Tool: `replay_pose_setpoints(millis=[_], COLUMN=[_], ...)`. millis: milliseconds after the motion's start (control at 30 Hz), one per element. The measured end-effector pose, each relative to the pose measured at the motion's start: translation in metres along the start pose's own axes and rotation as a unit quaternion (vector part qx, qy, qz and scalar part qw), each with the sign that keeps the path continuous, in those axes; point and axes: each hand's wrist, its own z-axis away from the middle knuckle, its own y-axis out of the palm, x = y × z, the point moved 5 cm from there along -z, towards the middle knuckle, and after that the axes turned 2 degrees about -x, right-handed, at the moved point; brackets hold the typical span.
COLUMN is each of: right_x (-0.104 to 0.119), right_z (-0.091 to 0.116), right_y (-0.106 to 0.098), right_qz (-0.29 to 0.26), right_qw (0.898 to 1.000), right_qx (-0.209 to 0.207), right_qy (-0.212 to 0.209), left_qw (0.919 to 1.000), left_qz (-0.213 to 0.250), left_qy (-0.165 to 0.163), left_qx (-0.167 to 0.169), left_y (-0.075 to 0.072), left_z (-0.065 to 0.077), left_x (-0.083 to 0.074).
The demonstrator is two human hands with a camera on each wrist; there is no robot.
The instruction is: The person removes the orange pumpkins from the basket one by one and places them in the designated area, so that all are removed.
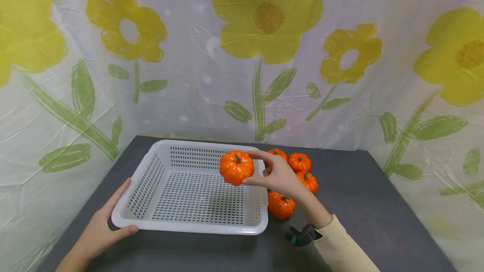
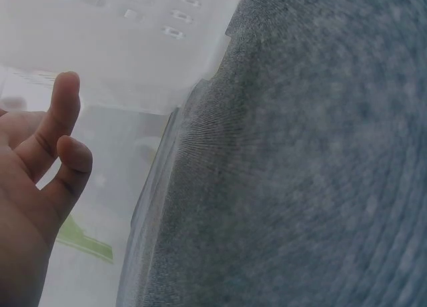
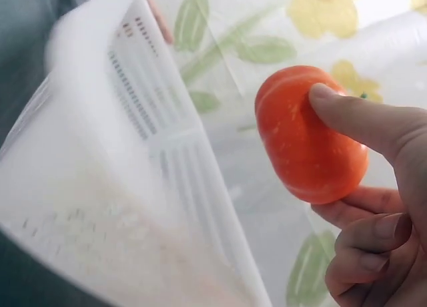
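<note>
In the head view my right hand (image 1: 277, 174) pinches a small orange pumpkin (image 1: 236, 168) with a green stem between thumb and fingers. It is held over the right part of a white perforated plastic basket (image 1: 189, 228). The right wrist view shows the thumb on the side of the pumpkin (image 3: 310, 137) and fingers below it. My left hand (image 1: 100, 226) holds the basket's near left corner, thumb at the front rim and fingers along the left side. In the left wrist view, two fingers of the left hand (image 2: 40, 167) show beneath the basket's pale wall (image 2: 120, 47).
Several more orange pumpkins (image 1: 281, 205) lie on the dark tabletop (image 1: 359, 205), just right of the basket. A flower-printed curtain (image 1: 189, 95) hangs behind the table and along both sides. A dark wrist device (image 1: 303, 236) sits on the right forearm.
</note>
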Motion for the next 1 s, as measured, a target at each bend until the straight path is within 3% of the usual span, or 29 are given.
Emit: replay_pose_setpoints(millis=[233,500,733,1000], right_x=[-0.030,-0.052,-0.072,-0.102], right_z=[0.038,0.074,0.103,0.135], right_y=[-0.032,-0.063,-0.081,-0.088], right_qz=[-0.014,-0.004,-0.015,-0.043], right_qw=[0.997,0.991,0.985,0.975], right_qx=[-0.059,-0.126,-0.162,-0.199], right_qy=[0.054,0.052,0.053,0.091], left_qw=[0.9999,0.9999,0.9999,1.0000], left_qz=[0.009,0.002,0.003,-0.001], left_qy=[0.013,0.010,0.008,0.004], left_qx=[-0.001,-0.013,-0.014,-0.007], left_y=[0.003,-0.001,-0.001,0.000], left_z=[-0.001,0.003,0.003,0.001], left_x=[-0.003,0.000,0.001,0.001])
